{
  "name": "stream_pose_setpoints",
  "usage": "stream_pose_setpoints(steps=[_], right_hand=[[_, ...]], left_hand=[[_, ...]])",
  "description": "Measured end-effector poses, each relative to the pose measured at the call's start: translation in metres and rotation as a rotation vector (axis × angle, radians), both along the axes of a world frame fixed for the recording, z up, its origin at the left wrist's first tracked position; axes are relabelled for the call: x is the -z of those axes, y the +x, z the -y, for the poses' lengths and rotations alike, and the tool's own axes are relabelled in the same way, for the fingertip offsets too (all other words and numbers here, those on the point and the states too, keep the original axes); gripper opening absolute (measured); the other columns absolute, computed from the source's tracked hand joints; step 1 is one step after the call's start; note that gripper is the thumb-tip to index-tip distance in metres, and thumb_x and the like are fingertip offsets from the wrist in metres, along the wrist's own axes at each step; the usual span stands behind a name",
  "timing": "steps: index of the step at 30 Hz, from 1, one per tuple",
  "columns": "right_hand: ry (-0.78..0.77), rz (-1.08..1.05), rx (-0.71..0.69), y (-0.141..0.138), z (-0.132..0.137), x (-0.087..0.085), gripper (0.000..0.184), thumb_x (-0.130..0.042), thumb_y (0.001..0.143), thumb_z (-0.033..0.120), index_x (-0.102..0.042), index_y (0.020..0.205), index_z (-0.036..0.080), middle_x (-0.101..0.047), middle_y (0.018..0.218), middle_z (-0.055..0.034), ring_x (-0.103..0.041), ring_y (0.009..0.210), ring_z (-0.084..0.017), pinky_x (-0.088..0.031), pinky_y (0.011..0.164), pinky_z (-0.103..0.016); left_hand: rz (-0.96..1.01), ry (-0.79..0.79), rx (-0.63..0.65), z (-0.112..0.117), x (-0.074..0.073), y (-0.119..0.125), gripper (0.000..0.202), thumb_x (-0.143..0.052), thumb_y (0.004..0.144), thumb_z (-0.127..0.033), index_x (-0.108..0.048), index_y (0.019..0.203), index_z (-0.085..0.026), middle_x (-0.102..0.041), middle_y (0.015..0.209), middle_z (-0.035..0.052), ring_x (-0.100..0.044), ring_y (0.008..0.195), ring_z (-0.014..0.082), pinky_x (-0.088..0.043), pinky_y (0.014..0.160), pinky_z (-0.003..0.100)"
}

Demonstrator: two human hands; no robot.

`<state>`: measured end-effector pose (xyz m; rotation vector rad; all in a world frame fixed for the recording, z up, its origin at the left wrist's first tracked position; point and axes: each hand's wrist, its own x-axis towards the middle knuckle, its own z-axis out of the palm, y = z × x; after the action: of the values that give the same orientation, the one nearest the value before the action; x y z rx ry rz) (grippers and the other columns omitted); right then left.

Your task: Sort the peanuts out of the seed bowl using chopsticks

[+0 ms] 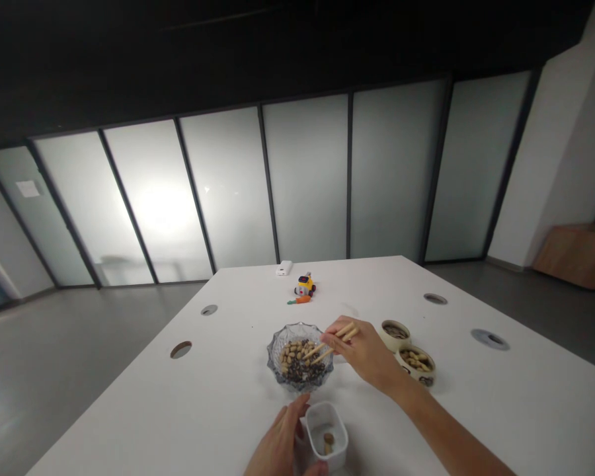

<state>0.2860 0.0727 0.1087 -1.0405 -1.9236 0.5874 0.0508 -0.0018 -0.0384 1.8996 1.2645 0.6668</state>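
Observation:
My right hand (pixel 364 354) grips a pair of wooden chopsticks (pixel 330 344), their tips down in a glass bowl (pixel 300 357) of mixed peanuts and dark seeds at the middle of the white table (pixel 228 410). My left hand (pixel 282 443) holds the side of a small white square container (pixel 327 444) near the table's front edge; a couple of nuts lie in it. The container sits just in front of the glass bowl.
Two small round bowls stand right of my hand: one with dark seeds (pixel 395 332), one with peanuts (pixel 416 363). Farther back lie a toy carrot (pixel 300 300), a yellow toy (pixel 305 285) and a white box (pixel 284 268). Round cable holes (pixel 181 349) dot the table.

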Motion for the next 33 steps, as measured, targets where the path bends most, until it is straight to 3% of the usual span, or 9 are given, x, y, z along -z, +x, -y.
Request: stream_pose_setpoints(steps=[5,10,17,26,33], right_hand=[[0.002,-0.005,-0.008,-0.003,-0.006,0.016,0.034,-0.063,0.098,0.045,-0.079,0.080,0.021,-0.075,0.083,-0.0055,-0.069,0.078,-0.022,-0.053,0.079,-0.034],[0.007,-0.010,-0.005,-0.001,-0.008,0.020,0.033,-0.063,0.099,0.044,-0.078,0.079,0.022,-0.074,0.082,-0.0047,-0.069,0.076,-0.022,-0.052,0.076,-0.033],[0.020,-0.050,-0.035,0.003,-0.011,0.024,0.037,-0.061,0.102,0.047,-0.079,0.081,0.022,-0.075,0.083,-0.0052,-0.071,0.077,-0.022,-0.053,0.076,-0.033],[0.045,-0.056,-0.040,0.008,0.009,0.035,0.040,-0.061,0.104,0.050,-0.078,0.081,0.023,-0.073,0.082,-0.0040,-0.068,0.078,-0.021,-0.052,0.075,-0.031],[-0.014,-0.251,0.050,0.035,0.026,0.065,0.048,-0.061,0.102,0.063,-0.077,0.082,0.022,-0.074,0.085,-0.0085,-0.072,0.081,-0.025,-0.061,0.072,-0.034]], left_hand=[[0.005,0.004,0.028,-0.002,0.003,0.000,0.098,-0.079,0.069,-0.020,-0.039,0.159,-0.017,-0.058,0.151,0.0198,-0.063,0.122,0.0332,-0.049,0.108,0.043],[0.002,0.040,0.029,-0.001,0.004,0.001,0.096,-0.080,0.069,-0.022,-0.041,0.157,-0.017,-0.062,0.147,0.0190,-0.067,0.108,0.0308,-0.054,0.101,0.044],[-0.024,0.023,0.021,0.001,-0.004,0.003,0.096,-0.077,0.068,-0.017,-0.042,0.157,-0.016,-0.060,0.148,0.0195,-0.066,0.114,0.0317,-0.052,0.107,0.046],[-0.016,0.009,0.022,0.007,-0.012,0.005,0.096,-0.074,0.069,-0.016,-0.041,0.158,-0.014,-0.060,0.148,0.0198,-0.064,0.115,0.0316,-0.051,0.106,0.045],[-0.010,0.012,0.022,0.005,-0.013,0.006,0.096,-0.076,0.069,-0.016,-0.040,0.158,-0.019,-0.062,0.147,0.0156,-0.063,0.115,0.0312,-0.050,0.107,0.043]])
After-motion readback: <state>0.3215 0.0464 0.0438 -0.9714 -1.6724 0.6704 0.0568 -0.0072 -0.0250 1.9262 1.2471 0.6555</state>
